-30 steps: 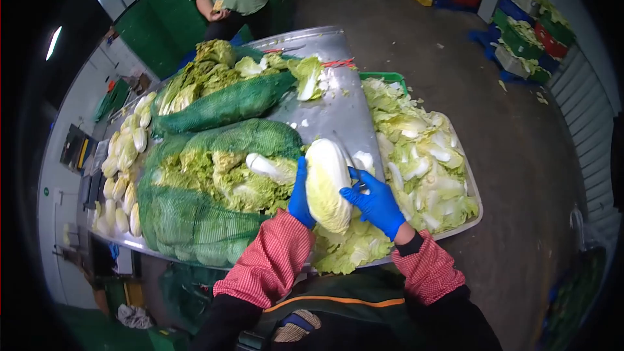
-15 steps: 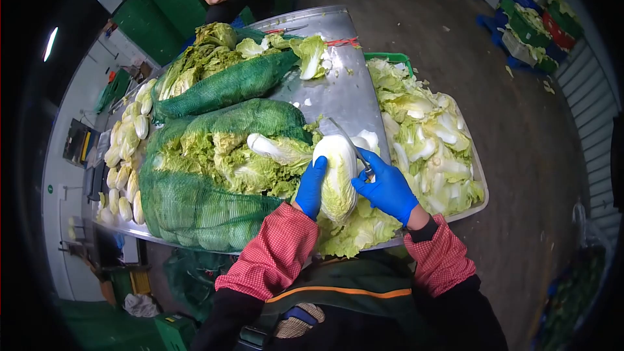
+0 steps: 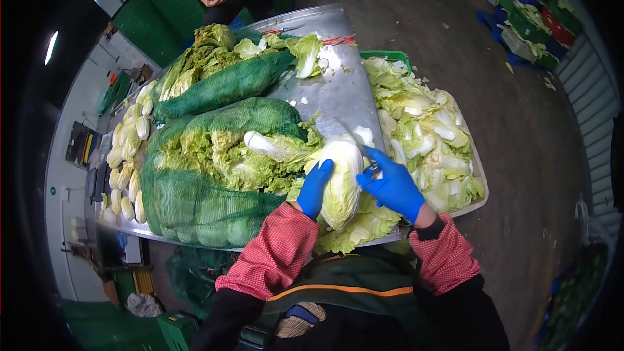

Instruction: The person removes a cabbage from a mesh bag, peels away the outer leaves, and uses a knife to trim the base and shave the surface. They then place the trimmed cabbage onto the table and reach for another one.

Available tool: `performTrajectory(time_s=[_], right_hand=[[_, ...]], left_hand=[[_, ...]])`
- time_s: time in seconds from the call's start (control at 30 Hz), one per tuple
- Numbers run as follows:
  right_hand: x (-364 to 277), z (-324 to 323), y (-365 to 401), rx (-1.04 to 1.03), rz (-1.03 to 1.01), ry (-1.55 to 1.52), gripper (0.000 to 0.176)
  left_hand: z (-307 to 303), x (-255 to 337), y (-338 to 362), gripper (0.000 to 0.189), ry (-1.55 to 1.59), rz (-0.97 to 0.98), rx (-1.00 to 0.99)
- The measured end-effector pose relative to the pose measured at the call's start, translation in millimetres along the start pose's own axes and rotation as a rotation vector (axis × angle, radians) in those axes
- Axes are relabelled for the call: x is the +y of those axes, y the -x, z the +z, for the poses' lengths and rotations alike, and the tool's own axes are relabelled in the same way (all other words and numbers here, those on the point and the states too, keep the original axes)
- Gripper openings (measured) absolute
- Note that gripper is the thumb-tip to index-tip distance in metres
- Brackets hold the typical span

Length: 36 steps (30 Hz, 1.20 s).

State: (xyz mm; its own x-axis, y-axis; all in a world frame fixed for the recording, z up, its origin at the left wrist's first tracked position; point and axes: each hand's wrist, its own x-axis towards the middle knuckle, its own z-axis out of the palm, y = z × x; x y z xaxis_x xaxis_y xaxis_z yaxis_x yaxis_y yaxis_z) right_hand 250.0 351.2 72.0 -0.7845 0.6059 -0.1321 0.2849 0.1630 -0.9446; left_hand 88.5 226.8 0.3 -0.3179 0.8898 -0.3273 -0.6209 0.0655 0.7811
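One cabbage point(image 3: 342, 185) is held between the hands over loose leaves point(image 3: 365, 226) near the metal table's point(image 3: 338, 101) front edge; its long axis runs away from the body, white base farthest; its left side is gripped by the curled left hand point(image 3: 315, 190); one knife point(image 3: 373, 169), blade blurred, is enclosed by the right hand point(image 3: 394, 186), just beside its right side, contact there uncertain; counted: two green mesh sacks point(image 3: 211, 205), one pale-rimmed tray point(image 3: 481, 188); far-left cabbages point(image 3: 127, 146) overlap, uncountable.
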Motion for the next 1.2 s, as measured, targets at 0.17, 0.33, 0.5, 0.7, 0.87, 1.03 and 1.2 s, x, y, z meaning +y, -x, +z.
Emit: performTrajectory(time_s=[0.17,0.33,0.5,0.7,0.87,1.03,1.2], right_hand=[[9.0,8.1,3.0,0.095,-0.074,0.212,0.062],[33.8,5.2,-1.7,0.098,-0.042,0.192,0.061],[62.1,-24.6,-21.6,0.044,0.177,-0.121,0.052],[22.9,-11.7,-4.5,0.053,-0.231,0.031,0.047],[49.7,-17.7,-0.3,-0.254,-0.02,-0.15,0.037],[62.3,-47.0,0.7,-0.056,0.096,-0.047,0.038],[31.5,-29.0,-0.4,0.125,-0.212,0.033,0.044]], left_hand=[[10.4,1.6,-1.9,0.055,-0.411,0.202,0.01],[9.1,-5.3,-4.2,0.057,-0.49,0.199,-0.005],[31.1,-8.3,12.8,0.077,0.442,-0.234,-0.091],[28.2,-4.1,-14.9,0.083,0.407,-0.069,-0.014],[45.3,0.0,-11.9,0.082,0.425,-0.008,0.088],[21.4,-3.2,-10.9,0.087,0.6,0.057,-0.12],[32.6,1.0,-5.1,0.089,0.593,0.026,-0.19]])
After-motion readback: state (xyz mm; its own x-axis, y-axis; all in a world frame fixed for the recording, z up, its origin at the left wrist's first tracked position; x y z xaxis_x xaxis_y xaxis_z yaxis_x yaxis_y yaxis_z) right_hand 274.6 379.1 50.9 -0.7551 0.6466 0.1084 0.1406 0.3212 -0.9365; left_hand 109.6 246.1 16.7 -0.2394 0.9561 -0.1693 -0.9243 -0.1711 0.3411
